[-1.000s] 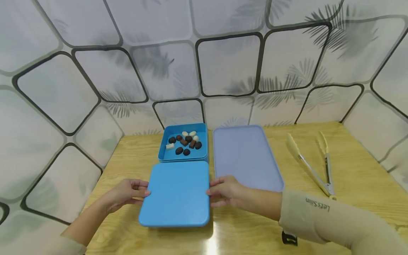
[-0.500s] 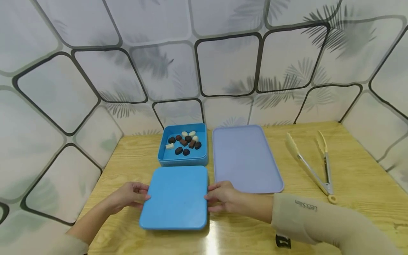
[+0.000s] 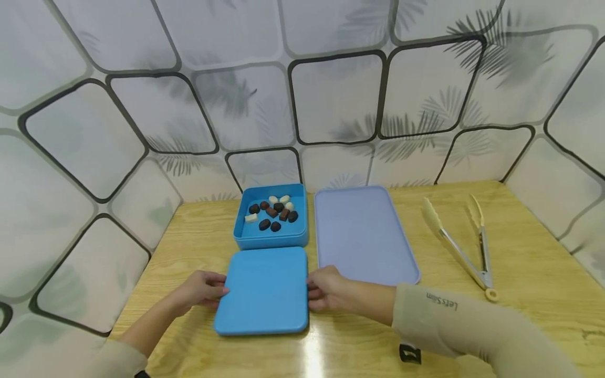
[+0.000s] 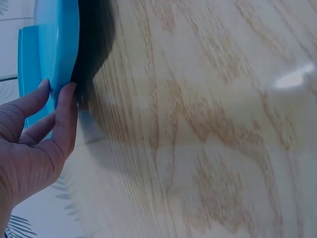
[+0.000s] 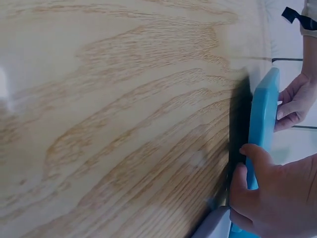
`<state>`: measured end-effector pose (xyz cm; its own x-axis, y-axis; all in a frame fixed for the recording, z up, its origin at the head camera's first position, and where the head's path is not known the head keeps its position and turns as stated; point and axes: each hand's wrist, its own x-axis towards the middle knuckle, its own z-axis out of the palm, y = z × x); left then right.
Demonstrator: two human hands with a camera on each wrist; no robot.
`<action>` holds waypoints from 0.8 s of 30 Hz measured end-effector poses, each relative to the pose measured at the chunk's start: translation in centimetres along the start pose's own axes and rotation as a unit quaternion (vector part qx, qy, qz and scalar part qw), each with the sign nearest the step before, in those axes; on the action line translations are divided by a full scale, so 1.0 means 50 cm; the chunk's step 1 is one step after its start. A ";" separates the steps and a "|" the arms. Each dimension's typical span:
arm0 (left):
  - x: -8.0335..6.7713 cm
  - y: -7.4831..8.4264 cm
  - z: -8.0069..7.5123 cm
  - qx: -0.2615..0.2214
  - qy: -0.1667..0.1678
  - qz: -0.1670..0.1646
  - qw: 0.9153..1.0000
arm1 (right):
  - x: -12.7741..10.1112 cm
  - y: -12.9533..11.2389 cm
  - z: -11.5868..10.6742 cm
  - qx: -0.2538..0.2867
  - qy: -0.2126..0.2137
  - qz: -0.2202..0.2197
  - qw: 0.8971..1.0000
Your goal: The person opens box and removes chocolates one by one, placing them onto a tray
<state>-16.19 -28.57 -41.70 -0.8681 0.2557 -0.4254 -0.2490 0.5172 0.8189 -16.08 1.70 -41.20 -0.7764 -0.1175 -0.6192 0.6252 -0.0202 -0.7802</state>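
Note:
A blue lid (image 3: 262,290) lies flat just above or on the wooden table (image 3: 529,273), in front of an open blue box (image 3: 271,220) holding several dark and white candies (image 3: 273,212). My left hand (image 3: 204,290) grips the lid's left edge, seen as fingers on the lid (image 4: 57,54) in the left wrist view. My right hand (image 3: 326,287) grips its right edge; in the right wrist view its thumb presses the lid (image 5: 262,114). Whether the lid fully rests on the table is unclear.
A pale lilac tray (image 3: 364,236) lies right of the box, touching distance from my right hand. Cream-tipped metal tongs (image 3: 460,244) lie further right. Patterned panels wall in the table at the back and sides.
Both hands have lowered the lid and drawn it slightly toward me, away from the box; it now sits lower and flatter, with the box's front wall fully showing.

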 end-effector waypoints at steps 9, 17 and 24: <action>0.017 -0.007 0.016 -0.008 0.030 0.004 1.000 | -0.001 -0.009 0.008 0.015 -0.015 0.013 1.000; 0.023 -0.006 0.031 0.013 0.074 -0.005 0.997 | -0.008 -0.023 0.027 0.058 -0.039 0.045 0.997; 0.030 -0.011 0.026 0.020 0.079 0.012 0.997 | -0.013 -0.030 0.018 0.040 -0.046 0.041 0.997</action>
<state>-16.81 -27.40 -43.30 -0.9308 0.1382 -0.3384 -0.2137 0.5454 0.8105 -16.46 0.92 -39.57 -0.7148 -0.2134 -0.6660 0.6928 -0.0861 -0.7159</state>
